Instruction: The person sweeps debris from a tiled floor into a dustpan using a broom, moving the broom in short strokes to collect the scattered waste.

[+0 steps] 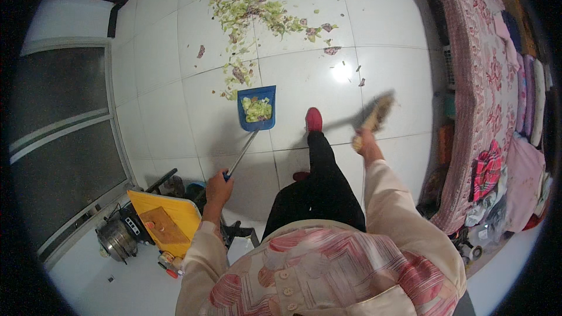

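Note:
With my left hand (pixel 219 189) I grip the handle of a blue long-handled dustpan (pixel 242 114). Its pan rests on or just above the white tiled floor (pixel 307 81) and holds chopped pale-green vegetable scraps (pixel 257 109). My right hand (pixel 365 142) is closed around a short hand brush (pixel 381 110), whose bristle end is blurred and points away from me, right of the dustpan. Beyond the pan, a spread of green scraps and brownish torn bits (pixel 263 10) covers the floor.
A bed with a pink floral cover (pixel 487 70) runs along the right. At lower left stand a small yellow table (pixel 186 210) with a brown board (pixel 163 224) and a metal pot (pixel 117 239). A sliding glass door (pixel 66 92) is at left. My red shoe (pixel 314 119) stands between dustpan and brush.

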The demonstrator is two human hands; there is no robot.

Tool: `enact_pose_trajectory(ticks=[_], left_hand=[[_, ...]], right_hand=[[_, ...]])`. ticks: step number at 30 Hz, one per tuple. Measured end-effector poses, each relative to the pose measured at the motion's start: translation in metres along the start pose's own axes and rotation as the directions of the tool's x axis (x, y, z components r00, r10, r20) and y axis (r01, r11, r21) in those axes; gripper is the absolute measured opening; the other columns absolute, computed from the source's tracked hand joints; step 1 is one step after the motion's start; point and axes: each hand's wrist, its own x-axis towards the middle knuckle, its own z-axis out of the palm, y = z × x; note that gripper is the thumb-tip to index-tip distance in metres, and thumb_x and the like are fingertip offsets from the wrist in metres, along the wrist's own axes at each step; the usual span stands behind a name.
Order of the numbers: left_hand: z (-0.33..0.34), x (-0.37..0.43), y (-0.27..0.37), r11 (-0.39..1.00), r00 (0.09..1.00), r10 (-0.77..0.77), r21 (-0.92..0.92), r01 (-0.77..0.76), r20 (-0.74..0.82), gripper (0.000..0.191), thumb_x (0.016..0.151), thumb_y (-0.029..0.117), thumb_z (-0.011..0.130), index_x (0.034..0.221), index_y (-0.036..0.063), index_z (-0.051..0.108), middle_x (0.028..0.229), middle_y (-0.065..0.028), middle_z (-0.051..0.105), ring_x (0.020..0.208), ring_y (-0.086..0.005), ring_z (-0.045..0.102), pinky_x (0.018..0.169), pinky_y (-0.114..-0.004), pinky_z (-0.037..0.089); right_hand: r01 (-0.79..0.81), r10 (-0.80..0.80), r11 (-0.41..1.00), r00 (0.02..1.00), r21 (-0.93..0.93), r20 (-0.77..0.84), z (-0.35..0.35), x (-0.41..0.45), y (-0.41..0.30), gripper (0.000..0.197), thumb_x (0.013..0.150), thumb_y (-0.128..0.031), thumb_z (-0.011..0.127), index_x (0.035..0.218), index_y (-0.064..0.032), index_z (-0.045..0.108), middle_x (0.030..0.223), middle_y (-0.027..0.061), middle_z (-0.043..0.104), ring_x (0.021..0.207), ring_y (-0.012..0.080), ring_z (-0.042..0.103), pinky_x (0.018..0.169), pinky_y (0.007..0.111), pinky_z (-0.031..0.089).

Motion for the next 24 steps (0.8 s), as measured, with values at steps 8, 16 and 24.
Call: enact_pose_trajectory(ticks=[8,16,24], left_hand=[[-0.017,0.037,0.030,0.998,1.000,0.009,-0.057,-0.008,0.002,0.038,0.075,0.024,0.056,0.110,0.0073,0.053,0.099,-0.0175,0.058,0.091,-0.0335,0.055,0.081,-0.041,0.043],[-0.043,0.051,0.048,0.996,0.999,0.042,-0.076,-0.042,0.006,0.035,0.075,0.022,0.056,0.106,0.0052,0.055,0.094,-0.0184,0.060,0.091,-0.0335,0.056,0.079,-0.042,0.044],[-0.065,0.070,0.053,0.997,0.988,0.007,-0.080,0.006,0.156,0.028,0.073,0.018,0.056,0.096,0.0007,0.057,0.097,-0.0196,0.059,0.092,-0.0336,0.056,0.080,-0.041,0.044]], right_hand=[[-0.101,0.220,0.959,0.856,-0.265,0.468,0.250,-0.059,-0.071,0.013,0.079,-0.011,0.049,0.078,-0.0068,0.037,0.048,0.0037,0.042,0.039,0.0168,0.045,0.036,0.029,0.041],[0.287,0.014,0.877,0.787,-0.386,0.617,0.210,-0.094,-0.123,0.014,0.078,-0.008,0.050,0.090,-0.0074,0.041,0.052,0.0035,0.044,0.038,0.0148,0.044,0.034,0.028,0.040],[0.035,0.078,0.920,0.960,-0.391,0.269,0.073,-0.116,-0.081,0.011,0.078,-0.014,0.050,0.076,-0.0085,0.040,0.051,0.0061,0.045,0.038,0.0185,0.044,0.033,0.031,0.037]])
